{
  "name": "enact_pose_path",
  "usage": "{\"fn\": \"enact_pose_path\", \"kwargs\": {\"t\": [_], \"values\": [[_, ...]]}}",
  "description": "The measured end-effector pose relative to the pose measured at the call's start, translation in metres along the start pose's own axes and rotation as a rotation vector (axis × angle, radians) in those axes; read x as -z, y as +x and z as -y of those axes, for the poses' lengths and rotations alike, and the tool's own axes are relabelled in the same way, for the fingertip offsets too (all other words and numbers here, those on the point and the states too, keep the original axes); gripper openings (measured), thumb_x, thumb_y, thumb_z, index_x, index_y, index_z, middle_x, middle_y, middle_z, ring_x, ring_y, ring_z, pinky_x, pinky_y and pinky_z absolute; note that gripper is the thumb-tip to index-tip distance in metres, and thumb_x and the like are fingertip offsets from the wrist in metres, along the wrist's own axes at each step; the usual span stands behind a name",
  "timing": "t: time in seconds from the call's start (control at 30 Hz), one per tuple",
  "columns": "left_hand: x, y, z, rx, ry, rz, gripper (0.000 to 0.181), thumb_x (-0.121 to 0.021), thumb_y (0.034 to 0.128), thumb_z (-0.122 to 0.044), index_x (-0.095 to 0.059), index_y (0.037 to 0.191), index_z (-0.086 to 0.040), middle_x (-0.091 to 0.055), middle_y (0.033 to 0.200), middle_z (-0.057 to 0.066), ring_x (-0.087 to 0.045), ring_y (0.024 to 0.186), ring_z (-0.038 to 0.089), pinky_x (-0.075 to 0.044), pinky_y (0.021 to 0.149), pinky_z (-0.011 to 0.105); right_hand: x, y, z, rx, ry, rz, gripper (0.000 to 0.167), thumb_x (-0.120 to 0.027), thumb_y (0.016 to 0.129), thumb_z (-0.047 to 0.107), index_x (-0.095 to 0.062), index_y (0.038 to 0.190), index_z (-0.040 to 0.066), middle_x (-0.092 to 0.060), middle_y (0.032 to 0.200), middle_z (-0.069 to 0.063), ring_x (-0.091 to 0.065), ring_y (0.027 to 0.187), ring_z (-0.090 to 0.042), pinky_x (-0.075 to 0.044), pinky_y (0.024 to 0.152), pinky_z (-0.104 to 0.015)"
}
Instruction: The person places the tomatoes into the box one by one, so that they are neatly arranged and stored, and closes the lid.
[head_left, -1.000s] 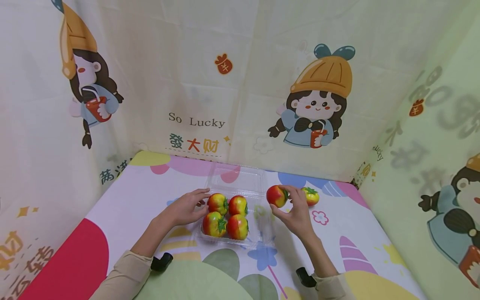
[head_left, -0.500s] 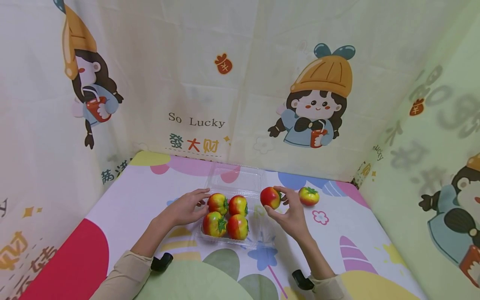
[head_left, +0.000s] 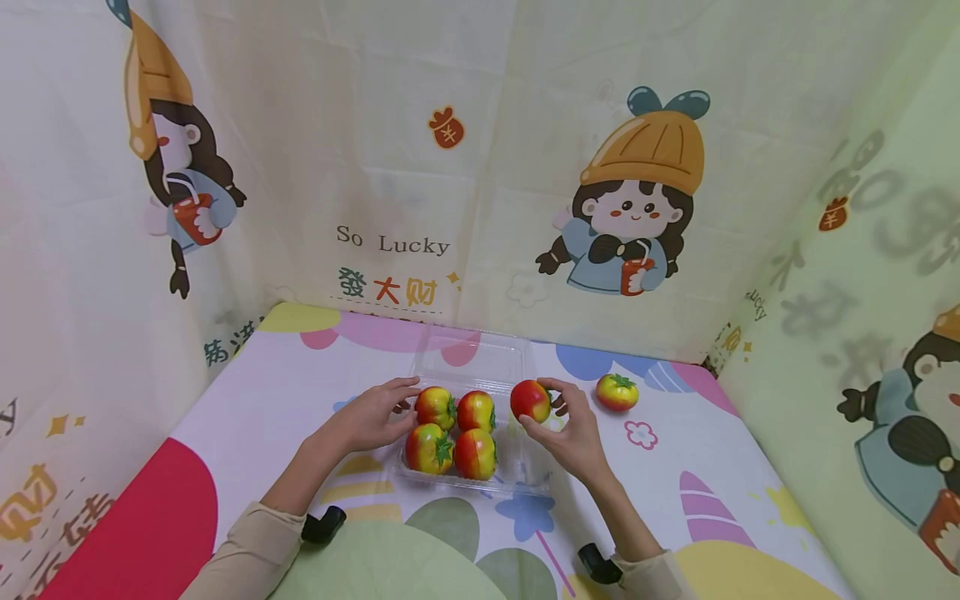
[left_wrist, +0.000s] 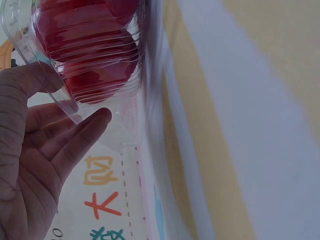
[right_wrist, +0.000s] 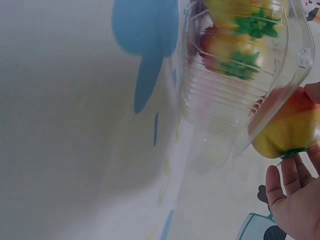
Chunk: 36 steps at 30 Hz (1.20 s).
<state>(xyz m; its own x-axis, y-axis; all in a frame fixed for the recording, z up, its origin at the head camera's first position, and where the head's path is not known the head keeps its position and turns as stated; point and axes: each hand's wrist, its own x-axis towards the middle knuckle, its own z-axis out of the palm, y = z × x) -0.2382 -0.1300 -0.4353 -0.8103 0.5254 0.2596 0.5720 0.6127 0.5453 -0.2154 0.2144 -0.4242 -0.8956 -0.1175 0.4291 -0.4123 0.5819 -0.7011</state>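
A clear plastic clamshell box (head_left: 510, 467) lies on the table, holding several red-and-yellow fruits (head_left: 476, 454) with green leafy tops in its left and middle parts. At its left end my left hand (head_left: 377, 415) grips the rim; the left wrist view shows the thumb (left_wrist: 45, 77) on one side of the edge and fingers on the other. My right hand (head_left: 576, 437) holds another such fruit (head_left: 529, 402) between thumb and fingers, over the box's right part. The right wrist view has this fruit (right_wrist: 287, 127) beside the rim, its leafy top toward the fingers.
One more red-and-yellow fruit (head_left: 617, 392) sits on the table to the right, behind my right hand. The box's transparent lid (head_left: 472, 358) is folded back toward the rear wall. A printed cloth (head_left: 495, 167) surrounds the table at the back and sides.
My right hand has moved left with its fruit, from beside the box to above its right part. The left hand has kept its place at the box.
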Motion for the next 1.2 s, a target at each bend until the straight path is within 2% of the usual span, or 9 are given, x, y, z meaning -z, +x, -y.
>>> {"fn": "enact_pose_path", "kwargs": {"t": [0.3,0.57,0.8,1.0,1.2], "values": [[0.000,0.000,-0.001,0.000,0.010,0.007,0.042,-0.063,0.0970,-0.015,-0.064,0.134,0.004,-0.053,0.149,0.022,-0.072,0.103,0.024,-0.059,0.094,0.042,-0.003,-0.001,0.002,-0.008,0.020,0.031,0.064,-0.087,0.079,0.022,-0.059,0.136,0.014,-0.061,0.131,-0.004,-0.053,0.105,-0.021,-0.052,0.089,-0.049],[0.001,0.000,-0.002,-0.007,0.003,0.006,0.043,-0.063,0.0965,-0.013,-0.062,0.135,0.004,-0.053,0.148,0.023,-0.072,0.102,0.024,-0.059,0.093,0.043,-0.008,-0.002,-0.002,-0.016,0.012,0.064,0.062,-0.086,0.080,0.024,-0.059,0.135,0.014,-0.060,0.131,-0.004,-0.051,0.106,-0.020,-0.052,0.089,-0.052],[0.001,0.000,-0.002,0.010,0.000,0.009,0.043,-0.064,0.0966,-0.014,-0.062,0.136,0.004,-0.052,0.149,0.022,-0.072,0.103,0.024,-0.059,0.094,0.042,-0.011,0.001,-0.004,-0.003,-0.003,0.067,0.060,-0.086,0.080,0.025,-0.061,0.133,0.013,-0.061,0.130,-0.005,-0.051,0.109,-0.022,-0.051,0.090,-0.046],[0.002,-0.001,-0.003,0.001,0.003,0.002,0.042,-0.064,0.0960,-0.014,-0.064,0.134,0.004,-0.053,0.148,0.023,-0.072,0.103,0.025,-0.059,0.093,0.043,-0.013,0.002,-0.003,-0.012,-0.015,0.093,0.060,-0.086,0.080,0.028,-0.062,0.133,0.013,-0.062,0.129,-0.005,-0.050,0.114,-0.027,-0.050,0.093,-0.053],[0.001,-0.001,-0.001,-0.005,0.008,-0.003,0.042,-0.064,0.0962,-0.015,-0.064,0.134,0.003,-0.054,0.148,0.022,-0.072,0.102,0.024,-0.059,0.093,0.042,-0.016,0.004,-0.003,-0.029,-0.055,0.117,0.060,-0.086,0.080,0.031,-0.062,0.132,0.013,-0.063,0.126,-0.005,-0.049,0.117,-0.034,-0.051,0.094,-0.054]]}}
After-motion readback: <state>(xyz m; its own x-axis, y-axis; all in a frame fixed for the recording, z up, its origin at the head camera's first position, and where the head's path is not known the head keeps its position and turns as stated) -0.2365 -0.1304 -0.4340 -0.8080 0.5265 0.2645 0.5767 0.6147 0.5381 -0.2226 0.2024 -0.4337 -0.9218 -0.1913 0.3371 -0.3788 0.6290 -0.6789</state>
